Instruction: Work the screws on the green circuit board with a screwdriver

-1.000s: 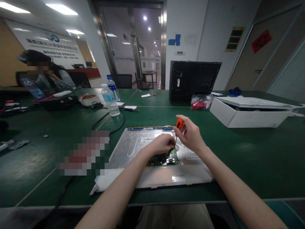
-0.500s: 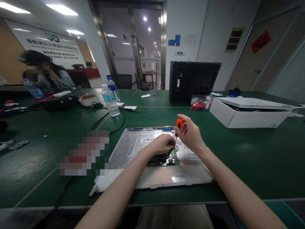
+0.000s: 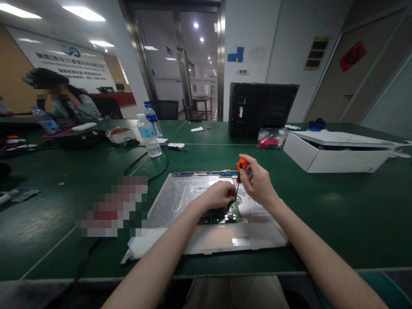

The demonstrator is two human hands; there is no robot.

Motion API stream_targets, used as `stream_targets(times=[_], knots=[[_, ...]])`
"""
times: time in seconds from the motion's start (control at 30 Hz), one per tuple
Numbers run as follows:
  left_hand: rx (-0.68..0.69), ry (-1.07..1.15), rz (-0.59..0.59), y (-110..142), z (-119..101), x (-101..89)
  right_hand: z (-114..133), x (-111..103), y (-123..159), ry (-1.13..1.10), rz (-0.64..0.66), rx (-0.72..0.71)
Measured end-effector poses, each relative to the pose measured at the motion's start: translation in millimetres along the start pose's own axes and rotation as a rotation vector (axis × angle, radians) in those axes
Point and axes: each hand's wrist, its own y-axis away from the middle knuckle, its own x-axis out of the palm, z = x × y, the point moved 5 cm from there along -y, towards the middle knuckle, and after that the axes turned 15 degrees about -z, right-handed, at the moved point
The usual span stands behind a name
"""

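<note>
A flat metal display panel (image 3: pixel 180 193) lies on the green table, with a blue circuit strip (image 3: pixel 199 174) along its far edge. My right hand (image 3: pixel 257 182) grips the orange and black handle of a screwdriver (image 3: pixel 241 165). The tool stands nearly upright, its tip down at the edge of a green circuit board (image 3: pixel 236 212). Beside the tip, my left hand (image 3: pixel 220 194) is closed, its fingertips pinched near the shaft over the board. Whether those fingers hold the shaft or a small part is hidden.
Beyond the panel stand water bottles (image 3: pixel 149 136) and a black monitor back cover (image 3: pixel 262 111). A white box (image 3: pixel 336 156) sits to the right, near a plastic bag with red contents (image 3: pixel 272 139). A black cable (image 3: pixel 167 161) curls at the left. A person (image 3: pixel 61 94) sits at the far left.
The right thumb and fingers have shifted on the screwdriver handle, so more of the handle shows. The left hand and the panel stay in place.
</note>
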Motion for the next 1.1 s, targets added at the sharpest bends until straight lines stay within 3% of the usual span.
stream_targets(times=[1.1], knots=[[-0.003,-0.019,0.006,1.3,-2.5,-1.8,3.8,-1.6,-2.9,0.032,-0.003,-0.041]])
